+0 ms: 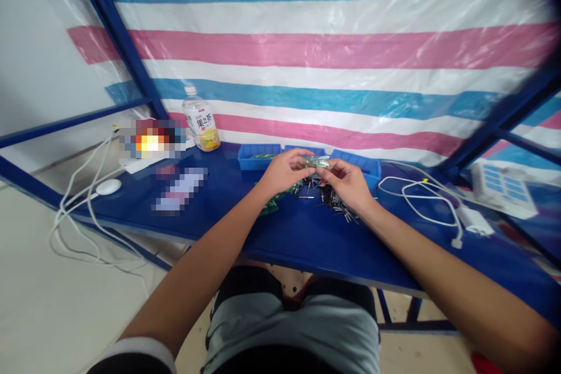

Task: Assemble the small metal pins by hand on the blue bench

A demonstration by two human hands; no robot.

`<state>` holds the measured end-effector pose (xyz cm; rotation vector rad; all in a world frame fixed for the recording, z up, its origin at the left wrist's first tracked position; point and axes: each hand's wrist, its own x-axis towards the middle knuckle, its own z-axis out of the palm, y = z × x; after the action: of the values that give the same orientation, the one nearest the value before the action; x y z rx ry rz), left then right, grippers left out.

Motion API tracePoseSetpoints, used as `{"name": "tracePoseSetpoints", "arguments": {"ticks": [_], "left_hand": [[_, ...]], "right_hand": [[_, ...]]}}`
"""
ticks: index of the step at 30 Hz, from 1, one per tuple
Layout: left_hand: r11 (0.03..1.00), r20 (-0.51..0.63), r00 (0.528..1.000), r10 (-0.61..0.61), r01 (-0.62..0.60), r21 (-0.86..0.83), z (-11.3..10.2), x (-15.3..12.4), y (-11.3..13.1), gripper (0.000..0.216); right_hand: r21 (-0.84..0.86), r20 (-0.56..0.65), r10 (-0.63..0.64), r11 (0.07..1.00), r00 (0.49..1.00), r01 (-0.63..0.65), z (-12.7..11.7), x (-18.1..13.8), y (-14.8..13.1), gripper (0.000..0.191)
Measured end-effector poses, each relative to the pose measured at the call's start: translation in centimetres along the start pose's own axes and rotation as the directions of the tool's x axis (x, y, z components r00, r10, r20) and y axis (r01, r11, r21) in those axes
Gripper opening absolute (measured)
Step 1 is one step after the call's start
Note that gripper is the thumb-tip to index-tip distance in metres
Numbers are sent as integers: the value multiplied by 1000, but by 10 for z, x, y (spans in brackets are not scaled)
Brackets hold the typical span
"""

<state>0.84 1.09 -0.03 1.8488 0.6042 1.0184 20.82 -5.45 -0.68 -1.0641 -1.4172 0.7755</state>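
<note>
Evidently both hands meet over the counter point(289, 245), with a small clear packet point(317, 162) between them, raised just in front of the blue bins. The fingers of the left hand point(287, 172) are nearly closed, pinching the packet's left end; those of the right hand point(348, 186) pinch its right end, thumb against fingers. Loose dark pins point(339, 208) lie below and beside the right hand, green bags point(270, 205) under the left. Behind stand a left bin point(249, 165), a middle bin point(307, 149) and a right bin point(372, 169). A bottle point(201, 123) stands left of the bins, a white cable point(421, 196) lies right.
</note>
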Motion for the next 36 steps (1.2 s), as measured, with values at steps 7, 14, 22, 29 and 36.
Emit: {"name": "tracePoseSetpoints", "arguments": {"ticks": [7,14,22,29,36], "left_hand": [[1000,-25,1000,-13,13,-16,-3,1,-1,44],[1000,-48,999,8,-8,9,2,1,0,45],[960,-40,982,187,-174,218,15,-4,7,30],[967,-106,989,103,-75,245,9,-2,0,29],[972,-104,991,82,-56,226,3,0,-3,25]], "right_hand": [[42,-12,-8,999,1000,8,2,-2,0,42],[78,-50,3,997,999,1,-1,2,9,40],[-6,-232,-95,995,968,96,-1,1,5,35],[80,-25,-62,995,998,64,6,-8,-4,37],[-63,-190,-180,983,965,171,-1,-2,3,49]]}}
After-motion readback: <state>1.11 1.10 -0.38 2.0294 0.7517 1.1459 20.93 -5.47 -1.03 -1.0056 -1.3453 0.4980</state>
